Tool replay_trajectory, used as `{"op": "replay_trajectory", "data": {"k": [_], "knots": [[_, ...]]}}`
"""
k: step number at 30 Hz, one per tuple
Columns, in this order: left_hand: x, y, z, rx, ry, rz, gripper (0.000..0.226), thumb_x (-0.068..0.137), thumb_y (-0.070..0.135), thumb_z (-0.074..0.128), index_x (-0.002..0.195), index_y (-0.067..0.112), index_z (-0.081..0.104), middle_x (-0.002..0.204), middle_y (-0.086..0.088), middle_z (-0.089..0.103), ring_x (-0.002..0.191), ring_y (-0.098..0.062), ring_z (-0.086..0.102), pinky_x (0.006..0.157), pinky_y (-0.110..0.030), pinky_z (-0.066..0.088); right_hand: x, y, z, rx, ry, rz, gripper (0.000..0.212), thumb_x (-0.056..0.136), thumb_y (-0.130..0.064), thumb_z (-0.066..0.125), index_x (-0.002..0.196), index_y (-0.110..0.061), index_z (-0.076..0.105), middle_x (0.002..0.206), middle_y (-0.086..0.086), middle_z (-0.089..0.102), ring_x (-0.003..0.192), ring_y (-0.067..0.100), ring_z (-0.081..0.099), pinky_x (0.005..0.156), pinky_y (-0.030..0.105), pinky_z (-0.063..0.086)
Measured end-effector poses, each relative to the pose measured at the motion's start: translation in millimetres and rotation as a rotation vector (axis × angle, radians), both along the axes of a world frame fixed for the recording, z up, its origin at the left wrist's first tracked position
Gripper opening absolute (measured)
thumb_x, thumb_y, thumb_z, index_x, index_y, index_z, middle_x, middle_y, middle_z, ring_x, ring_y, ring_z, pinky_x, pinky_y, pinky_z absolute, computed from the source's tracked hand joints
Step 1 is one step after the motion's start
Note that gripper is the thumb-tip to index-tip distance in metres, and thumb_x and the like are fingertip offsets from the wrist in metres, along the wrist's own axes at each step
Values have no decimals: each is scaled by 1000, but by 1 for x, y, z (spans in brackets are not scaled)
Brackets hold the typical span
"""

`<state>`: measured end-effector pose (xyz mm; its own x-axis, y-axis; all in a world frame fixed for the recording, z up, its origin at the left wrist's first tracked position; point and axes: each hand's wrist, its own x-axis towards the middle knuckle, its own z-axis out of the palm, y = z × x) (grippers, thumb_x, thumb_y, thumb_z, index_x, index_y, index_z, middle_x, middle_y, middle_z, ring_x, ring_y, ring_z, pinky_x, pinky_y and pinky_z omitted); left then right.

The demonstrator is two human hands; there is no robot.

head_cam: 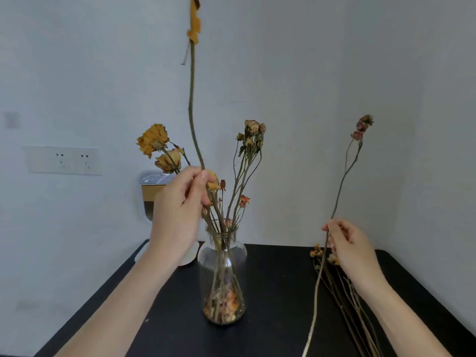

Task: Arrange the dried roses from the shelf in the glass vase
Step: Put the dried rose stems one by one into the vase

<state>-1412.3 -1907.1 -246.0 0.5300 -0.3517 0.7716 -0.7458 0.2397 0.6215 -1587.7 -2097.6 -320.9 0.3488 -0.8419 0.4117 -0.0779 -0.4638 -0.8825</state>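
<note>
Head view, starting at the left: a white double wall socket (pixel 63 160) shows no legible writing, nor does anything else. The left hand (pixel 177 212) has its fingers clamped in a pinch on a tall greenish dried rose stem (pixel 190 99) with yellow petals. It is held over the clear glass vase (pixel 222 269), which stands on the black desk (pixel 270 279) with several roses already inside. To seat it well, feed the stem gently down the narrow neck, as the dried stems look brittle. The right hand (pixel 350 246) pinches a thin pink-budded stem (pixel 362 127) above loose dried stems (pixel 316 252) on the desk.

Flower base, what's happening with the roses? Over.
Left hand pinches tall stem above vase. Right hand holds pink-bud stem. Spare stems lie on table.
</note>
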Motion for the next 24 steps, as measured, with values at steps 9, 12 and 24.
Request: {"op": "replay_trajectory", "data": {"k": [9,12,24], "knots": [[5,34,28,-260,-24,81,27,98,28,40,78,33,57,58,13,53,49,-3,43,45,-10,35,23,19,7,-116,-50,41,20,96,-19,41,87,-20,58,72,1,54,67,13,52,61,24,41],[4,37,33,-295,-24,89,26,98,29,39,78,34,56,59,15,53,52,-3,46,46,-8,35,24,20,7,-127,-45,50,20,97,-19,41,88,-17,58,69,1,53,65,13,51,60,23,41],[13,5,3,-83,3,110,23,96,25,42,85,20,62,58,8,53,49,-2,47,56,-20,41,26,18,5,-129,-36,47,20,97,-19,41,89,-16,59,69,1,52,66,13,51,61,22,41]]}}
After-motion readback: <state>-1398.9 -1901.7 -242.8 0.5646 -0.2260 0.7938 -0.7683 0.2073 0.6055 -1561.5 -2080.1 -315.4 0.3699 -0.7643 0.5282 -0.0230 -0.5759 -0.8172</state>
